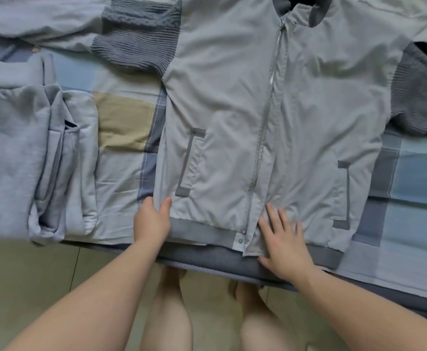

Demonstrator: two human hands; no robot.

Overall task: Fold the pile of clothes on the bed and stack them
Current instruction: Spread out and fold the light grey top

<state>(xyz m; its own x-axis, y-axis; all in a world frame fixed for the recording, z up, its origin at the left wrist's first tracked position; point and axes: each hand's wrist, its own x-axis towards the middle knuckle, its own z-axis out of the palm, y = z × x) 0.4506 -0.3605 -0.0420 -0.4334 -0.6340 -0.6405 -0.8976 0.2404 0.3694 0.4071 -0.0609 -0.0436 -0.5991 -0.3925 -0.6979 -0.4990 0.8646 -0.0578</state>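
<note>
From the head camera, a grey jacket [308,110] lies spread flat, front up, on the checked bed [121,173]. Its collar is at the far side and its ribbed hem [202,231] sits at the near edge, right in front of the person. The zipper [270,92] is done up and marks the long axis, running straight away from the person.

The left hand [151,221] holds the jacket's near left corner just above the hem. The thumb [166,203] lies on top of the cloth and the fingers are tucked out of sight under the side edge, so it looks like a pinch grip. The right hand [283,244] lies flat with its fingers spread and straight. It presses on the cloth just right of the zipper's lower end, with the palm over the hem.

One sleeve runs off to the far left and ends in a dark cuff [136,39]. The other cuff [420,97] lies out to the right. So the body of the jacket stretches away from both sets of fingers. The left hand is nearer the side edge, and I'd guess that side gets folded in toward the zipper while the right hand pins the middle.

A heap of folded grey clothes [12,153] sits well to the left.
</note>
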